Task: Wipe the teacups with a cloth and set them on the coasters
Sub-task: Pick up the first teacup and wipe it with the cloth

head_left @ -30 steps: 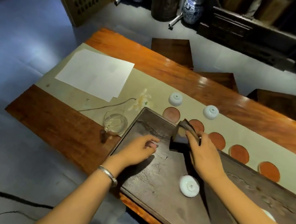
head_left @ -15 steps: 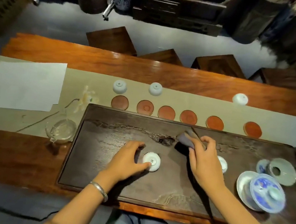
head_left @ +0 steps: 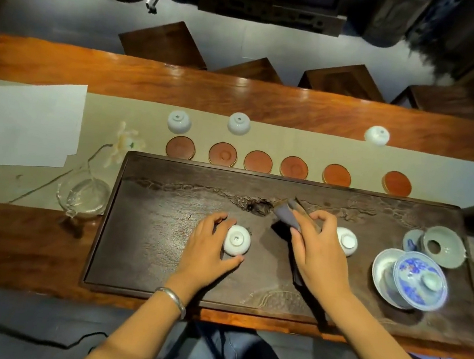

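Teacup (head_left: 237,240) upside down on dark tea tray (head_left: 159,259), cupped between thumb and fingers of left hand (head_left: 208,251); grasp looks set, lift not begun. Cloth (head_left: 286,216) pinched in right hand (head_left: 317,250), just at 1 o'clock from that cup. Next, probably: raise, turn over, wipe, then carry toward 12 o'clock. Second inverted teacup (head_left: 347,241) touching right hand's far side. Six coasters (head_left: 223,154) all bare; three more cups (head_left: 239,123) inverted beyond them on counter (head_left: 40,244). Lidded blue-and-white bowl (head_left: 420,280) at 3 o'clock, contents hidden; glass pitcher (head_left: 84,197) apparently empty.
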